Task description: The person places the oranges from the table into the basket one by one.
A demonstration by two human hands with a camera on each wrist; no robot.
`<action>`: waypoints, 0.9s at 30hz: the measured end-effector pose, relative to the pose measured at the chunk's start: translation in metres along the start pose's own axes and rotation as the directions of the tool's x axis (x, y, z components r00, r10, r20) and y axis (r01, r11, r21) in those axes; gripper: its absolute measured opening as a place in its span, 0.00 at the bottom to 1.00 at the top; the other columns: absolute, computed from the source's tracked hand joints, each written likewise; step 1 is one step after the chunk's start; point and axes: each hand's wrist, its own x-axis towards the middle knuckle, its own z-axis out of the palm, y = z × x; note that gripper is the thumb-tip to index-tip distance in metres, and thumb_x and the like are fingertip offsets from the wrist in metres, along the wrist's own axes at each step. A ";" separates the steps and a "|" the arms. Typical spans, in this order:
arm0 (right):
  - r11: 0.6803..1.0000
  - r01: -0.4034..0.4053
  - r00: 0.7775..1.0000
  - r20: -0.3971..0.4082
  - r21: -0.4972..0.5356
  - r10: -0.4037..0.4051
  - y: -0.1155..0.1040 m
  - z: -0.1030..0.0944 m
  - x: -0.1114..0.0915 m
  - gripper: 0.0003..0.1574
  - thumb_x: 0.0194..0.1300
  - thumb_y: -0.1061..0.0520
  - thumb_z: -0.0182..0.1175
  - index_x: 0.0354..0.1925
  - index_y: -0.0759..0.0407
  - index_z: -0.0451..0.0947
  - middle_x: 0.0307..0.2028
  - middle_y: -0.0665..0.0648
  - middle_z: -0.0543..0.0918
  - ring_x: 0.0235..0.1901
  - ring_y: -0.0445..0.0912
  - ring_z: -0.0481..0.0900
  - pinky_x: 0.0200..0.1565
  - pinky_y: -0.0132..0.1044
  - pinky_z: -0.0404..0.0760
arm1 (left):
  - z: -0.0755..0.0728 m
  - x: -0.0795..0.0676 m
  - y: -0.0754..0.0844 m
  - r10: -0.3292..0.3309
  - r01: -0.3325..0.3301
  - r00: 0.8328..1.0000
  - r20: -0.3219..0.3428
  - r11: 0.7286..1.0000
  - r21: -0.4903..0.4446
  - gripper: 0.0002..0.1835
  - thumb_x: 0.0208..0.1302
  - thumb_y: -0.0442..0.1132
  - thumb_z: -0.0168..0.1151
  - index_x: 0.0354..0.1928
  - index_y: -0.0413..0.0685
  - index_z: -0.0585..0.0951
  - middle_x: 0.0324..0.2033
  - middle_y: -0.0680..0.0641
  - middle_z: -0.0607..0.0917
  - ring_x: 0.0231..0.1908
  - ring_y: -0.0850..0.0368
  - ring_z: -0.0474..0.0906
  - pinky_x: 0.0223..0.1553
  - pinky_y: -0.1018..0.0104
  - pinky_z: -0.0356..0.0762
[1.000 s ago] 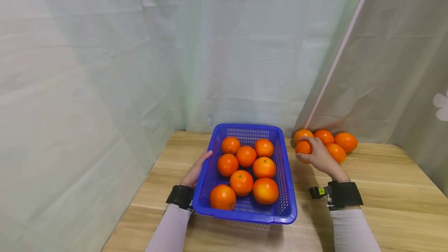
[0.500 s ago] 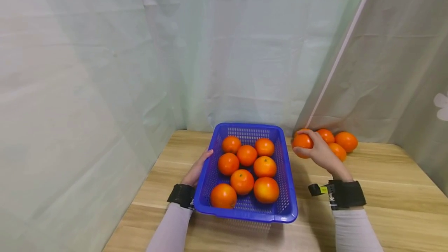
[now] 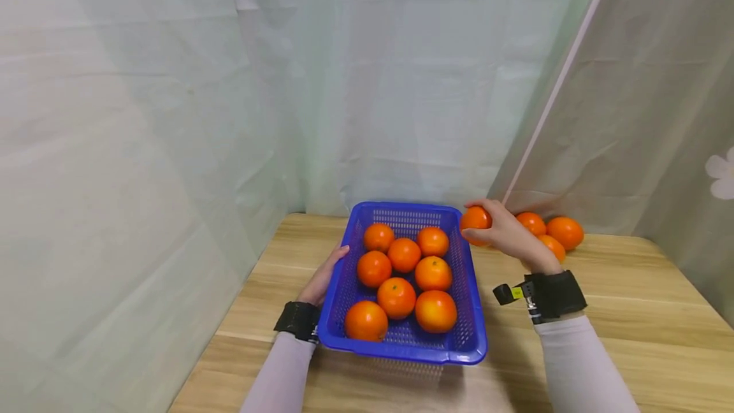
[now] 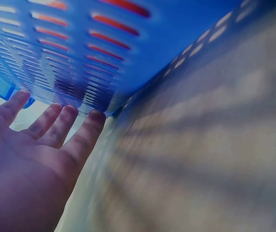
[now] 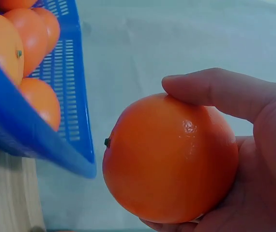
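My right hand (image 3: pixel 507 228) grips an orange (image 3: pixel 475 224) with thumb and fingers, just beyond the right rim of the blue plastic basket (image 3: pixel 476 311). In the right wrist view, that orange (image 5: pixel 169 159) shows its small green stem end toward the basket. Several other oranges (image 3: pixel 395 298) lie spread over the basket floor. My left hand (image 3: pixel 321 280) is at the basket's left side, a fingertip up at the rim. Seen from the left wrist, the fingers (image 4: pixel 84 137) stretch out nearly straight against the slotted wall (image 4: pixel 70 58).
Three loose oranges (image 3: pixel 564 233) show in a cluster at the back right of the wooden table (image 3: pixel 648 311), partly behind my right hand. Pale curtains (image 3: pixel 413 81) hang along the table's back and left edges.
My right hand has lifted the orange from the cluster and carried it left to the basket's right rim. The left hand and basket stay in place.
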 end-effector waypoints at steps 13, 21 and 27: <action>0.988 0.083 0.989 0.136 -0.132 -0.064 -0.030 0.026 0.039 0.37 0.61 0.51 0.65 0.64 0.60 0.64 0.58 0.70 0.67 0.50 0.59 0.70 0.46 0.52 0.78 | -0.002 0.002 -0.004 0.003 -0.003 1.000 0.000 1.000 0.001 0.31 0.77 0.55 0.29 0.75 0.68 0.33 0.75 0.38 0.41 0.68 0.38 0.53 0.63 0.37 0.58; 0.980 0.089 0.979 0.194 -0.178 -0.054 -0.041 0.036 0.056 0.37 0.61 0.52 0.65 0.64 0.59 0.64 0.62 0.72 0.62 0.55 0.62 0.67 0.52 0.56 0.74 | -0.003 0.005 -0.004 0.021 -0.021 1.000 0.014 1.000 -0.006 0.30 0.78 0.54 0.27 0.75 0.66 0.32 0.75 0.39 0.37 0.69 0.37 0.49 0.65 0.37 0.55; 0.975 0.121 0.976 0.201 -0.187 -0.082 -0.043 0.044 0.066 0.37 0.61 0.51 0.64 0.64 0.61 0.64 0.62 0.72 0.64 0.55 0.61 0.67 0.51 0.56 0.74 | -0.003 0.005 -0.002 -0.002 0.002 1.000 0.003 1.000 0.000 0.31 0.77 0.55 0.29 0.75 0.69 0.33 0.75 0.41 0.38 0.69 0.37 0.49 0.64 0.36 0.55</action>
